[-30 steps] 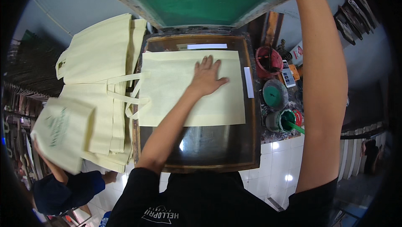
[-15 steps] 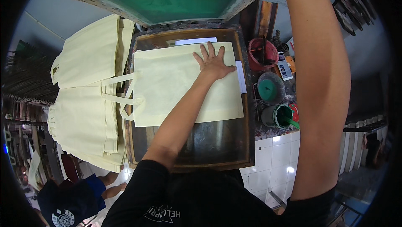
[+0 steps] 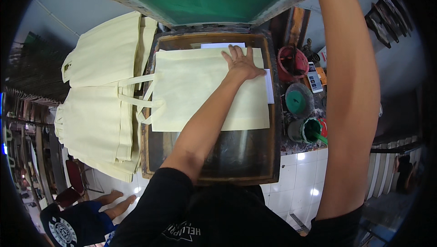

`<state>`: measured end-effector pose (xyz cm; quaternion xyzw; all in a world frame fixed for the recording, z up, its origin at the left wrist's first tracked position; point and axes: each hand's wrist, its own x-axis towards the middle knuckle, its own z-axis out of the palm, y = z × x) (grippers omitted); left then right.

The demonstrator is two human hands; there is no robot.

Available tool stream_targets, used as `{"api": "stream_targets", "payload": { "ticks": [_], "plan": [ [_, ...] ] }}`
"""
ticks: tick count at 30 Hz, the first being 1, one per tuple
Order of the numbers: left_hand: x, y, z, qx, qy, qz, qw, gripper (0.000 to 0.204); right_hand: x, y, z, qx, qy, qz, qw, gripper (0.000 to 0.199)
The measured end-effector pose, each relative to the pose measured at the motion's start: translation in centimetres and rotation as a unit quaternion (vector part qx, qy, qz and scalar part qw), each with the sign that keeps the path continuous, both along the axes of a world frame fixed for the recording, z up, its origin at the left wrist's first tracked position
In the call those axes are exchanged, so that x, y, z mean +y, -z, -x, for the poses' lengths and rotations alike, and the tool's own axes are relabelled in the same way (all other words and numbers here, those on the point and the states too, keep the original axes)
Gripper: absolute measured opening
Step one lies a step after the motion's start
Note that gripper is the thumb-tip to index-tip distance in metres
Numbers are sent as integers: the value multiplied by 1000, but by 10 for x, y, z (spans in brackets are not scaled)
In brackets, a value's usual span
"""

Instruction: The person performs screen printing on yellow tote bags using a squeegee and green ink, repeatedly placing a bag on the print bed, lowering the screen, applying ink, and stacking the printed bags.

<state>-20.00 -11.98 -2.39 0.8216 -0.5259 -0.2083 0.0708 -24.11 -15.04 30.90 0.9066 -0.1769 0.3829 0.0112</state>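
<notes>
Bag [image 3: 191, 87]: cream, flat on the board [image 3: 246, 160], handles [image 3: 136, 80] toward the left; white strips [image 3: 269, 87] at its top and right edges.
Left hand [image 3: 244, 68]: palm down near the bag's upper right corner, fingers spread wide, grasping nothing; thumb out rightward.
Left arm [image 3: 200, 131]: slants up and right across the bag.
Right arm [image 3: 350, 101]: raised, nearly straight.
Right hand: beyond the top edge; hold cannot be told.
Screen [image 3: 218, 1]: green, tilted up behind the board.
</notes>
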Motion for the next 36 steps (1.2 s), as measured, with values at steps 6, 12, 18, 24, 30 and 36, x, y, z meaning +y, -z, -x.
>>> {"api": "stream_targets", "payload": {
  "ticks": [6, 12, 18, 24, 30, 36],
  "plan": [
    [116, -77, -16, 469, 37, 369, 802, 64, 69, 39, 40, 31, 48, -154, 986, 26],
    [304, -56, -5, 638, -80, 325, 693, 31, 154, 192, 106, 22, -45, -168, 984, 21],
    [342, 48, 26, 666, -206, 186, 693, 31, 182, 319, 107, 118, -57, -53, 990, 16],
    [343, 46, 27, 663, -259, 179, 680, 29, 160, 280, 105, 161, -94, -201, 962, 17],
    [341, 40, 29, 662, -266, 166, 680, 23, 193, 295, 124, 202, -110, -223, 947, 20],
    [342, 40, 28, 650, -282, 151, 689, 23, 134, 321, 84, 197, -72, -121, 970, 24]
  ]
}}
